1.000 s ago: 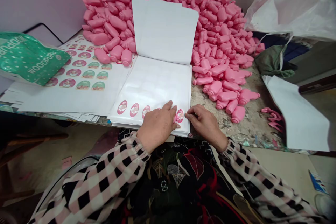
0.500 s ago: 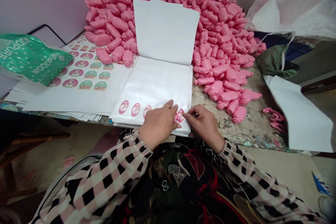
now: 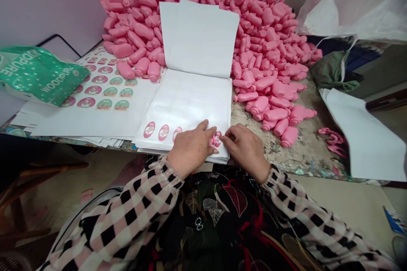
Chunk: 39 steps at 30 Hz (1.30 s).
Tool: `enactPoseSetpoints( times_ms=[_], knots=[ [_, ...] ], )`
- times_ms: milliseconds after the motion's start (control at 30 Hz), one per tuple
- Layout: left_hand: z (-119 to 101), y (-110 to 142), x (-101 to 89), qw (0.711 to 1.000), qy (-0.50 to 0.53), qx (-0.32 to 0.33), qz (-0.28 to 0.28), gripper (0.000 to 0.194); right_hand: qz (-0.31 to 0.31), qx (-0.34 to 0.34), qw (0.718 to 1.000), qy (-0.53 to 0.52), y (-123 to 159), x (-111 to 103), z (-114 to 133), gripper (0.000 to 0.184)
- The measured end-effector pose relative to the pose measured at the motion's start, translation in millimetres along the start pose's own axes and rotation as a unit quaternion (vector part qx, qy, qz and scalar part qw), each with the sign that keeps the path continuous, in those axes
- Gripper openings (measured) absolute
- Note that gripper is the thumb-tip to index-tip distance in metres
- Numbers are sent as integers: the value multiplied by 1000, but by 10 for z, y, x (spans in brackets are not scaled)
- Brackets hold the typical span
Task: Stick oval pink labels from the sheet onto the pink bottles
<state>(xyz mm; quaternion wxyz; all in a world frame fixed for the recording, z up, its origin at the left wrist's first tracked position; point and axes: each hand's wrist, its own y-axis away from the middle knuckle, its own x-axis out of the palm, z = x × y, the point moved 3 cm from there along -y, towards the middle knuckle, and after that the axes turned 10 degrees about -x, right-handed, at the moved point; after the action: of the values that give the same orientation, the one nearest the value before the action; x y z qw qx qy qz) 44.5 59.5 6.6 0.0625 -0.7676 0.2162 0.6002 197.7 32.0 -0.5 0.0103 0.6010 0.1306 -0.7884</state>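
Observation:
A white sticker sheet lies open before me on the table, its top leaf folded up against a big heap of pink plastic bottles. A row of oval pink stickers runs along its near edge. My left hand rests curled on that edge, and something small and pink shows under its fingers. My right hand pinches at the rightmost oval sticker, fingertips touching it beside the left hand.
Left of the sheet lie more sticker sheets with pink and green ovals, partly under a green plastic bag. White paper and pink caps lie at the right, with clear plastic sheeting behind.
My right hand has crept left along the sheet's edge onto the rightmost sticker. The left hand has barely shifted.

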Motion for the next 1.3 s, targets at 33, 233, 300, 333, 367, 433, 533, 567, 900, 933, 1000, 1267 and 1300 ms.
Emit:
enactPoseSetpoints(
  times_ms=[33, 233, 300, 333, 367, 433, 533, 567, 900, 933, 1000, 1267, 1300],
  knots=[
    [2, -3, -1, 1000, 3, 1, -1, 57, -3, -14, 1000, 19, 6, -13, 33, 20],
    [20, -12, 1, 1000, 24, 3, -2, 59, -51, -37, 997, 52, 86, -10, 107, 24],
    [20, -10, 2, 1000, 31, 0, -2, 60, -73, -32, 997, 16, 115, 2, 93, 24],
    [19, -8, 4, 999, 35, -2, -2, 60, -83, -28, 996, -5, 129, 5, 86, 24],
    [17, -6, 7, 999, 39, -5, -2, 61, -91, -24, 995, -28, 142, 6, 80, 23],
    [16, 0, 17, 999, 48, -13, -6, 64, -112, -17, 991, -75, 167, -4, 67, 22],
    [27, 17, 43, 998, 62, -19, -16, 71, -164, -1, 976, -144, 190, -50, 26, 20],
    [37, 25, 52, 997, 70, -21, -17, 73, -184, 5, 969, -163, 193, -70, 6, 19],
    [154, 215, -26, 763, 634, -126, 21, 51, -163, 82, 914, -361, 141, -212, 36, 21],
    [130, 222, -15, 689, 711, -132, 56, 49, -154, 79, 908, -381, 130, -232, 81, 21],
    [83, 218, 1, 555, 815, -134, 98, 40, -140, 67, 899, -411, 106, -269, 176, 21],
    [17, 186, 92, 428, 879, -161, 133, 30, -114, 3, 914, -389, 62, -275, 368, 16],
    [16, 189, 104, 433, 876, -160, 137, 32, -115, -7, 918, -378, 60, -270, 375, 15]
  ],
)
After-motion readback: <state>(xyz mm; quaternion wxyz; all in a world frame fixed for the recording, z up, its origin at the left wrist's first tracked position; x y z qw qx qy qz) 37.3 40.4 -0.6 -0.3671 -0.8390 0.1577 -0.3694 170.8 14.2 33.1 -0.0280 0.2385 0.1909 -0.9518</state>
